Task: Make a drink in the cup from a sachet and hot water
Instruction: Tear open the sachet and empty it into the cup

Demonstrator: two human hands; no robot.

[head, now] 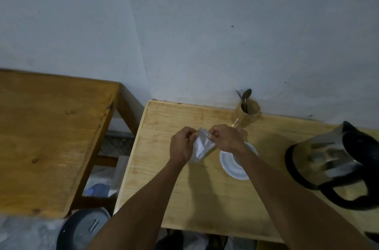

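Silver sachet pinched at top edge between left hand and right hand, both clamped on it. Tear best started at corner, sachet kept upright so powder is not spilled. White cup at 4 o'clock from grip, just beside. Kettle at 3 o'clock, well apart.

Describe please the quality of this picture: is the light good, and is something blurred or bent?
Head view: the light is dim and cool; both hands and the sachet look soft. The arms cast faint shadows on the table. The kettle shows pale reflections, and wide-angle distortion tilts the table edges.
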